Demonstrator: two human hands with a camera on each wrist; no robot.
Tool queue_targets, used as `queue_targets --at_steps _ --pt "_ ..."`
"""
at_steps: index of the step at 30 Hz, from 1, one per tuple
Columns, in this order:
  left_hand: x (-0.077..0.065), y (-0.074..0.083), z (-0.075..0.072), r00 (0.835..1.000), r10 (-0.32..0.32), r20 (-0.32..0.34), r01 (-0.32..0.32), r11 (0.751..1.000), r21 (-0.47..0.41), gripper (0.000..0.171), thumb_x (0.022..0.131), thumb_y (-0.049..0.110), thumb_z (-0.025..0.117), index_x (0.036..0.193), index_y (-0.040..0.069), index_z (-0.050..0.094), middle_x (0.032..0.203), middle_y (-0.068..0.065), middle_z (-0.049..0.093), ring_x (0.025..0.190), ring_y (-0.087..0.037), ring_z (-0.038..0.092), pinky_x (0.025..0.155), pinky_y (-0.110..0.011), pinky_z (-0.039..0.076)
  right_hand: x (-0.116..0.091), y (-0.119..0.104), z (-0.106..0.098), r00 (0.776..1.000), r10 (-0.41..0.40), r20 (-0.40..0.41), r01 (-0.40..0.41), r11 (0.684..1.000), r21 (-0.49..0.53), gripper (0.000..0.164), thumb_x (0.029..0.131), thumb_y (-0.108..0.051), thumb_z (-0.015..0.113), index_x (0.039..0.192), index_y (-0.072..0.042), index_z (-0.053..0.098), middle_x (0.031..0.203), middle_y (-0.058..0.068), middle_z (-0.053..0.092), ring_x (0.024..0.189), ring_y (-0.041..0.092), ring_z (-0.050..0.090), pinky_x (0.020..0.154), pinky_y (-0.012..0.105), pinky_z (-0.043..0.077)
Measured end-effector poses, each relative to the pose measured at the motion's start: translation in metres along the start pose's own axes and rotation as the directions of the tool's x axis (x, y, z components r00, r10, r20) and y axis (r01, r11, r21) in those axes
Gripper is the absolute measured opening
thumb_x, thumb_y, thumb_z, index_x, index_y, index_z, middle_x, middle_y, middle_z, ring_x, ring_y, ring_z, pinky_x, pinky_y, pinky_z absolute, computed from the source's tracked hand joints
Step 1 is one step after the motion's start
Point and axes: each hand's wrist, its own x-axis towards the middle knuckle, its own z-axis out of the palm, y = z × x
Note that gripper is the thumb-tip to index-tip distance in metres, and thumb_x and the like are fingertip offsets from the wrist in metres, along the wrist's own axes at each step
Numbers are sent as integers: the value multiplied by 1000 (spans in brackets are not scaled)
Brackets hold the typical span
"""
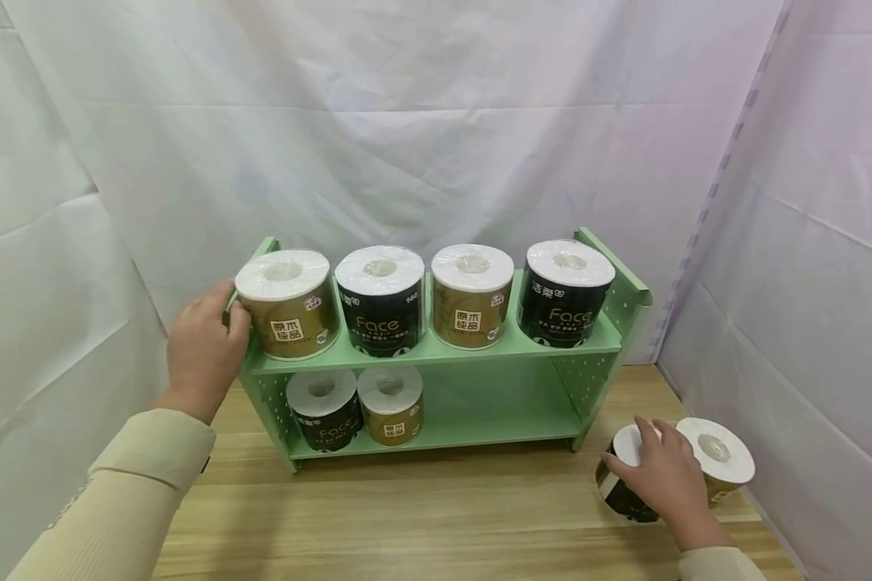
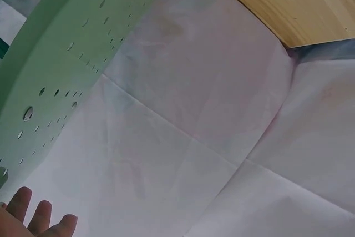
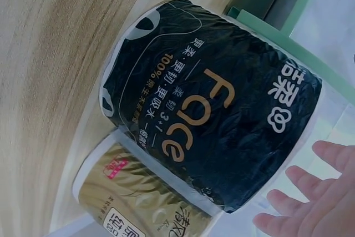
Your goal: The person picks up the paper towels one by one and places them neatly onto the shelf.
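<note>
My left hand [image 1: 205, 347] is at the left end of a green two-tier shelf [image 1: 494, 403], beside a gold-wrapped toilet roll [image 1: 291, 327] on the top board; whether it touches the roll or the panel is unclear. In the left wrist view, the hand's fingers [image 2: 41, 215] are spread near the perforated side panel [image 2: 72, 43]. Over a black-wrapped toilet roll [image 3: 216, 104] standing on the table, my right hand [image 1: 664, 476] hovers with extended fingers [image 3: 302, 184]. Another gold roll [image 1: 719, 456] stands right beside that black one.
Also on the top board are a black roll [image 1: 380, 311], a gold roll [image 1: 472, 303] and a black roll [image 1: 567, 298]. Below are a black roll [image 1: 325, 415] and a gold one [image 1: 390, 411]. White curtains [image 1: 436, 121] surround the wooden table [image 1: 407, 524].
</note>
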Motion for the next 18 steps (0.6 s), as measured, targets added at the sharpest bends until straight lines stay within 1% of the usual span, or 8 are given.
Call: queue_targets --at_steps 4,9,15,18 --pt "0 1 1 1000 8 -6 -8 1000 -6 43 99 19 37 131 -3 55 127 -30 57 118 -49 50 97 -63 39 0 1 -2 999 22 30 -22 1000 -3 90 78 -56 69 134 9 42 132 39 36 119 58 33 91 71 34" --pt "0 0 0 1000 0 -10 0 1000 -7 44 99 19 37 131 -4 55 128 -30 56 118 -49 50 98 -63 38 1 2 -1 997 33 68 -33 999 -8 93 79 -59 66 136 10 41 133 39 34 119 60 32 90 72 34" --pt "0 -1 1 999 4 -34 -5 1000 -10 42 98 18 38 130 -4 56 125 -30 57 116 -49 51 97 -63 39 3 3 1 995 37 92 -36 999 -13 92 80 -57 67 136 10 41 132 39 34 119 60 32 89 72 35" --pt "0 0 1 999 3 -35 -3 1000 -12 42 98 18 38 130 -4 56 125 -30 57 117 -49 50 96 -63 39 3 4 2 994 38 99 -37 999 -16 92 80 -57 67 135 11 41 132 40 35 118 60 32 89 72 35"
